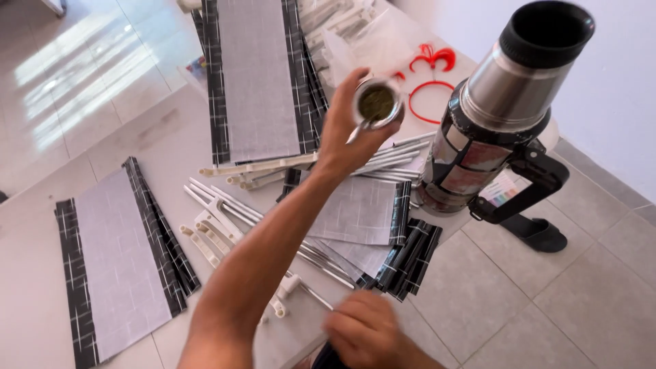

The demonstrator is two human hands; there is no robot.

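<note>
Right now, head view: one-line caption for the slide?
Left hand holds a metal cup of green herb above a table strewn with fabric panels, beside a steel thermos; right hand low.

silver cup (pixel 378 102), black-checked grey fabric (pixel 257 75), red hoop (pixel 430 101)

A pale, smooth-topped work table (pixel 41 273) fills the left and centre of the frame. Beyond its edge at the lower right lies a floor of large grey square tiles (pixel 547 307) with thin dark joints. A plain white wall (pixel 615 96) rises along the upper right. At the upper left, bright sunlight falls in patches on glossy light floor tiles (pixel 75 68).
</note>
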